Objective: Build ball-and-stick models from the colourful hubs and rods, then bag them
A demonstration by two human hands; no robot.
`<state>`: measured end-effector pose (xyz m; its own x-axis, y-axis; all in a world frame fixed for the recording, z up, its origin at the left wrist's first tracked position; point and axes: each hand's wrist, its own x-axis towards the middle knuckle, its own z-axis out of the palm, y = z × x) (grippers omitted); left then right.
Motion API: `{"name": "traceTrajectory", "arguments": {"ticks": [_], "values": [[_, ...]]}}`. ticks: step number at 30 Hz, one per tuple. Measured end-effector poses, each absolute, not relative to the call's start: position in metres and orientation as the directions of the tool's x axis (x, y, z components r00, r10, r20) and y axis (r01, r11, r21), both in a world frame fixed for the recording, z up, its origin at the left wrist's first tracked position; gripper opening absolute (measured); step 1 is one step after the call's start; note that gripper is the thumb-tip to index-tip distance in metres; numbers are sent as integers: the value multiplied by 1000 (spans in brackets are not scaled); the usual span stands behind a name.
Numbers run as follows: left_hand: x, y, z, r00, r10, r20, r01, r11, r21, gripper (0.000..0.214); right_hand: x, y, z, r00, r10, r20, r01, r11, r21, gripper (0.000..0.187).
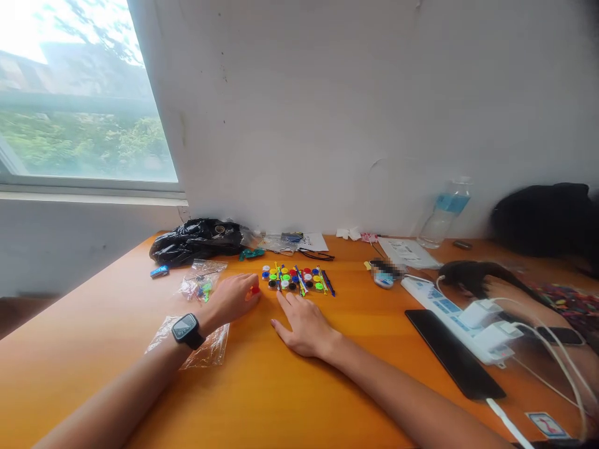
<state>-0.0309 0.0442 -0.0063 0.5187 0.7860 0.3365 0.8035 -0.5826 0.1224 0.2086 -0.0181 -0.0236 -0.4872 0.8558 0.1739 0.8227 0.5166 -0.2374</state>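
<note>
So the layout looks roughly half done to me: there's a tidy cluster of small round coloured plastic pieces [291,279] sitting in short rows near the back-middle of the orange wooden bench [281,399], with a few thin coloured sticks [327,282] lying across and beside them. The left hand [233,299], the one with the black smartwatch [187,329] on its wrist, has its fingers pinched on a small red plastic piece [255,290], held just left of the rows and not touching them, so that one isn't set down yet. The right hand [304,327] lies flat on the bench in front of the cluster, fingers spread and holding nothing, with the index finger pointing at the near row. What's left, as far as I can tell: a crinkled clear plastic bag [203,285] just beyond the left hand has some colourful bits inside – can't make out how many. A second flat clear plastic bag [213,350] under the left wrist looks emptied out. Off to the right there's a white power strip [444,307] and a black phone [452,352], well apart from the pieces.
</note>
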Motion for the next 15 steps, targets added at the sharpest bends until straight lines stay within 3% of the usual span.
{"name": "traceTrajectory", "arguments": {"ticks": [3,5,9,15], "values": [[-27,37,-6,587,750,304,734,-652,191,16,208,-17,-22,-472,864,176,826,504,-253,64],[-22,30,-7,641,706,301,676,-705,214,31,207,-17,-21,-468,866,179,830,500,-248,54],[-11,24,-10,696,661,280,640,-748,174,55,207,-19,-18,-479,856,192,825,514,-233,42],[-6,30,-19,711,653,263,640,-755,144,53,211,-20,-21,-506,828,243,795,557,-241,35]]}}
